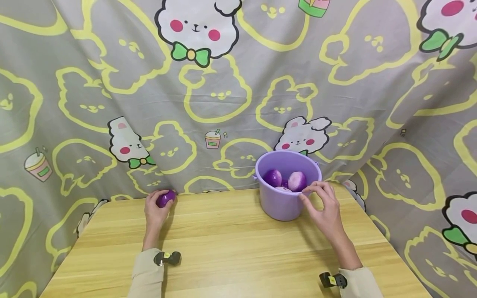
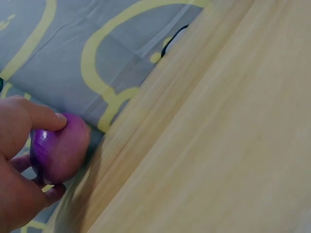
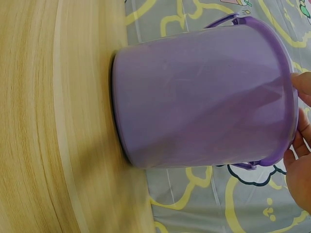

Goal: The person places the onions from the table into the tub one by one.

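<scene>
A purple onion (image 1: 166, 198) is in my left hand (image 1: 156, 210), near the back left of the table. The left wrist view shows the thumb and fingers of that hand around the onion (image 2: 65, 149); whether it touches the tabletop I cannot tell. On the right stands a lilac plastic bucket (image 1: 280, 205), upright, with several purple-and-white onions (image 1: 297, 181) inside. My right hand (image 1: 325, 209) grips the front right of its rim, thumb and fingertips at the edge. Seen from the right wrist, the bucket (image 3: 204, 97) fills the middle, and only part of the hand (image 3: 300, 170) shows.
The wood-grain table (image 1: 223, 244) ends at a grey curtain (image 1: 227, 161) with yellow and white cartoon bears and rabbits, which hangs along its back and sides. The bucket's handle (image 3: 223, 20) hangs down at its far side. Each sleeve bears a small black wrist camera (image 1: 167, 258).
</scene>
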Available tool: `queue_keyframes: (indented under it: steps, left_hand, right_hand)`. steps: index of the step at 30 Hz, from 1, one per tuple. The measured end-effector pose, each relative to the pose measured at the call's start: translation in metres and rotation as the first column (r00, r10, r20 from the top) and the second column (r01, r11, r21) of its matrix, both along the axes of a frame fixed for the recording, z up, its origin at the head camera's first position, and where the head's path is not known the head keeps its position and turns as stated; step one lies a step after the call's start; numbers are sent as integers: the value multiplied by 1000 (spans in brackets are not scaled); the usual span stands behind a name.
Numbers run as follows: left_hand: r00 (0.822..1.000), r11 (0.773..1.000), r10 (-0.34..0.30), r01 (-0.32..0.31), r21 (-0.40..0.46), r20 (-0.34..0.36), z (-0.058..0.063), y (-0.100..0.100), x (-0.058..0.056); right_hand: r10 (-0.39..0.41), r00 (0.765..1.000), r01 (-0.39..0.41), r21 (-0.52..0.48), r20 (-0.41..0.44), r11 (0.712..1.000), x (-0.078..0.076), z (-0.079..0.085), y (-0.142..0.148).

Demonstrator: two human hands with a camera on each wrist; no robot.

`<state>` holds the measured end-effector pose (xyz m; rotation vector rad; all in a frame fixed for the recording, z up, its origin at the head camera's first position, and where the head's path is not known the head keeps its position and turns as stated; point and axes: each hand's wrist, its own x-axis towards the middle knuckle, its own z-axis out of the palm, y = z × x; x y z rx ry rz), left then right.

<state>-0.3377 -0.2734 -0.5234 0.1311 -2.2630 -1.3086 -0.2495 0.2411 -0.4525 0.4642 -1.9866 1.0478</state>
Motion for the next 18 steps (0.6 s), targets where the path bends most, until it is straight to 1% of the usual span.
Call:
queue_keyframes:
  steps: [6,13,18]
  left_hand:
    - [1000,1000,13,-13,18,-10,1,-1,2]
    - [1000,1000,11,-12,15,22,6,1,7]
    - [1000,1000,15,-15,23,14,10,3,9]
  right_hand:
    - [3,1000,-3,-2,1,1000,0,1,0]
    - [-2,1000,2,-2,9,1000,0,-1,0]
    - [-4,1000,4,-5,5,1000,-1,-2,1]
